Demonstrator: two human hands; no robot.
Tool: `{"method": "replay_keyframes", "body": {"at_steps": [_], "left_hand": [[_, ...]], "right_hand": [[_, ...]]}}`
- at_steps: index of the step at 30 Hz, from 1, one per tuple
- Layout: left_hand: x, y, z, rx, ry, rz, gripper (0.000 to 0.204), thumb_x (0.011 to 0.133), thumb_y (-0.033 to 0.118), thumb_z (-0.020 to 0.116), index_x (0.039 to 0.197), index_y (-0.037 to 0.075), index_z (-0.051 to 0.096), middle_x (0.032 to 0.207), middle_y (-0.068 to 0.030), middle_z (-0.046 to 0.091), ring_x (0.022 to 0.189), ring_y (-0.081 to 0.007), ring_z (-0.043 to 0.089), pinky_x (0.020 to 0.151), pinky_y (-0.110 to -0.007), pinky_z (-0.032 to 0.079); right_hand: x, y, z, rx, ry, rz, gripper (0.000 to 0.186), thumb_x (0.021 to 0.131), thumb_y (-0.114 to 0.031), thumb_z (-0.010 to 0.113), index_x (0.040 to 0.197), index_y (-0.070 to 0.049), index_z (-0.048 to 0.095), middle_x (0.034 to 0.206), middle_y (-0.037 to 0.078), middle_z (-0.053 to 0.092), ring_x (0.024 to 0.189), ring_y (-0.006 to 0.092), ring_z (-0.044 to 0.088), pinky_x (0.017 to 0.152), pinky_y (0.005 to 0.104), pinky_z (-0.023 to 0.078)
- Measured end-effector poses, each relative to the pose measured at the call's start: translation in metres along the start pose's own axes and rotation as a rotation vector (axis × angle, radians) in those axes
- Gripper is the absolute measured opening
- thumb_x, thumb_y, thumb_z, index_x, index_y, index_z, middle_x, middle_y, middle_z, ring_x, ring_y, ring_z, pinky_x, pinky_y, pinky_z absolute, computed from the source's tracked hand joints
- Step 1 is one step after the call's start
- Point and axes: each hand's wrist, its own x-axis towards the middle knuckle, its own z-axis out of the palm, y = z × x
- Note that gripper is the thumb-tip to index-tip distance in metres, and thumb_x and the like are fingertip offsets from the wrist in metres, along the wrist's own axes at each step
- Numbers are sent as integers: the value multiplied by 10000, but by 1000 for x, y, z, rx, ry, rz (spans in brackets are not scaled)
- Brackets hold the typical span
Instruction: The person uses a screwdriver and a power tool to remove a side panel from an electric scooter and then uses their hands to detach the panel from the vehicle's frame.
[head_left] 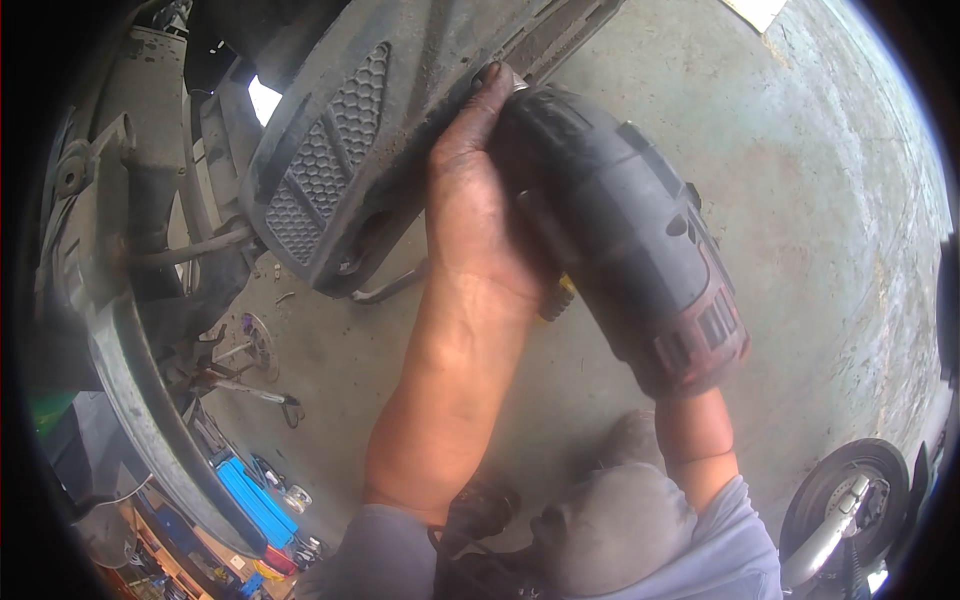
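A black power tool [615, 250], like an impact wrench, points up and away from me, its nose at the dark plastic trim [320, 170] with honeycomb openings. My left hand [475, 190] wraps along the tool's front left side, thumb up by the silver nose. My right hand is hidden beneath the tool; only that forearm [695, 440] shows below its rear end. A bit of yellow shows under the tool beside my left wrist.
Vehicle frame parts [130, 260] and a curved metal bar [160, 420] fill the left. A blue case [250, 495] and scattered tools lie lower left. A wheel [830, 500] stands lower right. Grey concrete floor [800, 230] lies beneath.
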Motion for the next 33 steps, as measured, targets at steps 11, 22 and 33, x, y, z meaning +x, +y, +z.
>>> {"method": "replay_keyframes", "body": {"at_steps": [11, 22, 33], "left_hand": [[5, -7, 9, 13, 68, 5, 301, 917, 340, 538, 904, 52, 624, 799, -73, 664, 748, -195, 646, 763, -341, 528], [-29, -11, 11, 337, -103, 119, 267, 821, 226, 606, 946, -7, 646, 872, -123, 676, 749, -206, 654, 736, -316, 532], [-35, 12, -27, 1240, 452, 1411, 575, 777, 346, 735, 1138, -35, 501, 1135, -162, 531, 1123, -229, 472, 982, -339, 355]], "right_hand": [[28, -11, -33, -150, -39, -39, 393, 715, -206, 628, 1071, -41, 649, 992, 181, 650, 917, 350, 620, 814, 399, 472], [-3, -12, -8, 329, -117, 181, 335, 697, -176, 679, 992, -24, 632, 807, 134, 655, 733, 329, 638, 663, 403, 490], [-9, 2, -8, 99, -140, -61, 444, 638, -222, 716, 1037, -53, 618, 805, 140, 658, 723, 356, 632, 666, 395, 494]]}}
